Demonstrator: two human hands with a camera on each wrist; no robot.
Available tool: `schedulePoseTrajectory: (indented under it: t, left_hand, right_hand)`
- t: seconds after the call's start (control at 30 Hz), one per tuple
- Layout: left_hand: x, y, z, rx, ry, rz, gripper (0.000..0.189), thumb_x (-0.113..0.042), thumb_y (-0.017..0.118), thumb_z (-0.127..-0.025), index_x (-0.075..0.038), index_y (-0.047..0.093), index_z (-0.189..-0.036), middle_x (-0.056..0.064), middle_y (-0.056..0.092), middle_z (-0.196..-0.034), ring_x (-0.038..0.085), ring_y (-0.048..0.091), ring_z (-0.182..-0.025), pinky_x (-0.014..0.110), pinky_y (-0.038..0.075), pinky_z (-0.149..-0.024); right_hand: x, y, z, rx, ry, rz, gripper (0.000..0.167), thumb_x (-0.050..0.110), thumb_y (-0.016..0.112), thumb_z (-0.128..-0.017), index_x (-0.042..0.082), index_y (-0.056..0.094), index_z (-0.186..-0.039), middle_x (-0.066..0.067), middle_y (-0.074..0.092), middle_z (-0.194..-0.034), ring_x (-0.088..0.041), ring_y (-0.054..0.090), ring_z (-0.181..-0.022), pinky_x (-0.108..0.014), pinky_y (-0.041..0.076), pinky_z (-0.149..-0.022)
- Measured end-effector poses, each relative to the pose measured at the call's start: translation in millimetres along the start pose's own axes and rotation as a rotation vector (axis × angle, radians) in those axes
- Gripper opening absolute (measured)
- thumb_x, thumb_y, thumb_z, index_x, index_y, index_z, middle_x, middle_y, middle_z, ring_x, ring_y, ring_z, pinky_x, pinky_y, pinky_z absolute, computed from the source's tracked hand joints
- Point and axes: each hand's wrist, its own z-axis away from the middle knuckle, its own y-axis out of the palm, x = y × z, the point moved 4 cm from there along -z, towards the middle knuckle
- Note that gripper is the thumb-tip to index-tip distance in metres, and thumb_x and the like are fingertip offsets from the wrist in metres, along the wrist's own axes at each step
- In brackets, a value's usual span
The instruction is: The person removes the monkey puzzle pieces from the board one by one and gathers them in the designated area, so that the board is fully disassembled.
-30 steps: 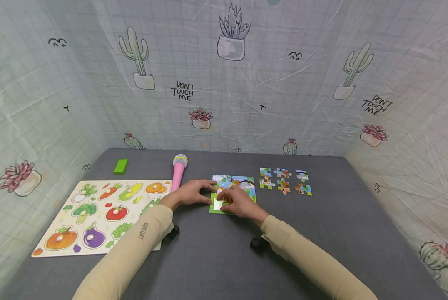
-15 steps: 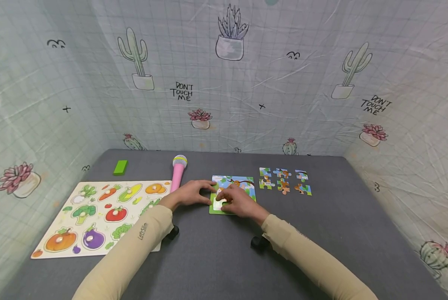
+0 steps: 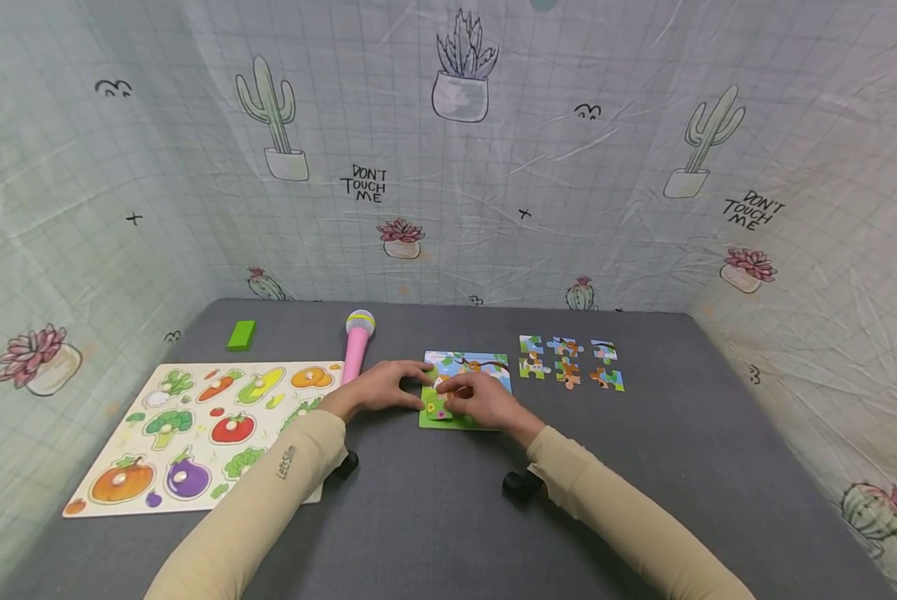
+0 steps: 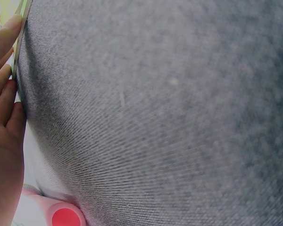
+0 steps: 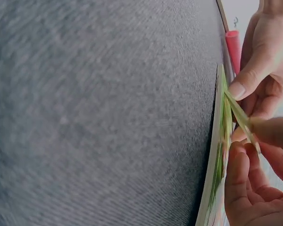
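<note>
A square picture puzzle board (image 3: 493, 375) with a green border lies at the middle of the table. My left hand (image 3: 377, 385) rests at its left edge, thumb near the front corner and fingers farther back. My right hand (image 3: 482, 402) is over the board and pinches a thin green puzzle piece (image 3: 438, 410) at the near left. In the right wrist view, that piece (image 5: 240, 117) stands tilted, one edge down by the left thumb and the other raised between the right fingers. Part of the board is hidden under my right hand.
Several loose puzzle pieces (image 3: 568, 373) lie in two rows right of the board. A pink toy microphone (image 3: 355, 346) lies behind my left wrist. At left are a vegetable peg puzzle (image 3: 201, 417) and a green block (image 3: 242, 334). Patterned cloth (image 3: 448, 167) surrounds the table.
The pale patch at the board's near-left part now shows green with flowers. My right hand has shifted slightly, its fingers straighter over the board. My left hand has stayed in place.
</note>
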Motion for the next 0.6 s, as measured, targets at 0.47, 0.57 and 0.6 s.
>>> schedulePoseTrajectory:
  t: [0.47,0.57,0.6]
  left_hand:
    - [-0.8,1.9,0.0,-0.018,0.008,-0.01,0.038,-0.024,0.075,-0.086,-0.008,0.068,-0.121,0.011,0.05,-0.145,0.031,0.043,-0.136,0.048,0.035,-0.11]
    - [-0.1,2.9,0.3,-0.025,0.015,-0.013,0.038,-0.023,0.075,-0.087,-0.008,0.068,-0.121,0.011,0.05,-0.145,0.031,0.043,-0.136,0.047,0.035,-0.11]
    - [-0.1,3.0,0.5,-0.026,0.015,-0.013,0.038,-0.023,0.075,-0.087,-0.007,0.068,-0.121,0.01,0.05,-0.146,0.03,0.042,-0.136,0.046,0.035,-0.111]
  right_hand:
    - [-1,-2,6.6,-0.031,-0.01,-0.027,0.032,0.005,0.061,-0.095,0.005,0.063,-0.128,-0.012,0.06,-0.128,-0.033,0.061,-0.112,-0.034,0.053,-0.085]
    - [-6,-8,13.5,-0.058,0.015,-0.059,0.031,0.007,0.06,-0.096,0.006,0.064,-0.127,-0.011,0.06,-0.126,-0.032,0.061,-0.112,-0.035,0.053,-0.085]
    - [-8,-10,16.2,-0.067,0.016,-0.073,0.031,0.007,0.06,-0.096,0.005,0.064,-0.127,-0.012,0.06,-0.126,-0.032,0.061,-0.111,-0.036,0.053,-0.085]
